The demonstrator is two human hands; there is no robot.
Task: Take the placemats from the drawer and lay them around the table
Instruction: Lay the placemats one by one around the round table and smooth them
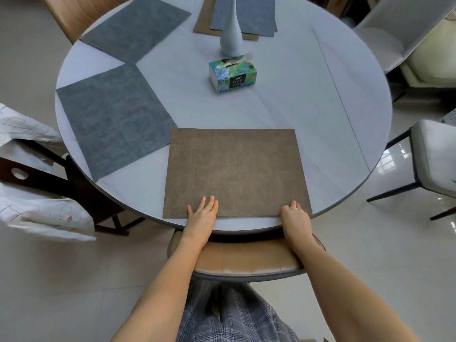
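Note:
A brown placemat [234, 171] lies flat on the round white table [320, 99], squared to the near edge in front of me. My left hand [201, 218] rests flat on the mat's near edge with straight fingers. My right hand [294, 217] is at the near right corner, its fingers curled over the mat's edge. Two grey placemats lie on the left side, one at the near left [113, 124] and one at the far left [135, 25]. At the far side a grey mat [246, 16] lies on top of a brown mat [202, 23].
A pale vase [230, 35] and a green tissue box [233, 75] stand near the table's middle. A tan chair [246, 261] is tucked in right below my hands. A dark chair with white cloth [37, 188] is at the left, and grey chairs [434, 156] stand at the right.

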